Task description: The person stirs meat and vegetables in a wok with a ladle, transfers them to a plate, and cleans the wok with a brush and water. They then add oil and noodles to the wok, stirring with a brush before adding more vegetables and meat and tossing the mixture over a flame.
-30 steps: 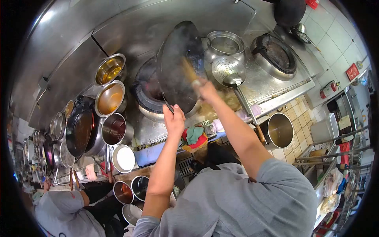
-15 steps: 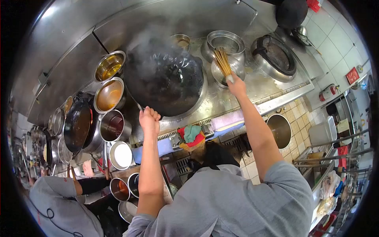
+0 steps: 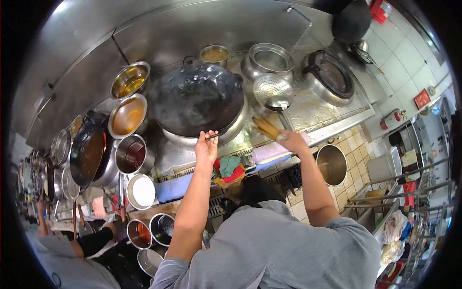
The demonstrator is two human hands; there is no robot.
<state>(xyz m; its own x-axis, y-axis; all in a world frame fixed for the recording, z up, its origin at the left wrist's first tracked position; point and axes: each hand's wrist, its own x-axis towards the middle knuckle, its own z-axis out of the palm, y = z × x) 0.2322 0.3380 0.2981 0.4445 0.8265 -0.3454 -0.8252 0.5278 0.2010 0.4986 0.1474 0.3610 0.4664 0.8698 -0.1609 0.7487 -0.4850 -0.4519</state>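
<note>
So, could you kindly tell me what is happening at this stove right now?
A person in a grey shirt grips the handle of a large black steaming wok with the left hand; the wok sits on the steel stove. The right hand holds a bamboo-bristle wok brush near the stove's front edge. A perforated metal ladle rests alongside.

The bamboo brush (image 3: pixel 266 127) is blurred, so its bristles run together, and its handle end is hidden inside the right hand (image 3: pixel 292 142). The left hand (image 3: pixel 207 147) covers the wok's (image 3: pixel 197 98) handle. A co-worker (image 3: pixel 53 260) is cut off by the lower left edge.
</note>
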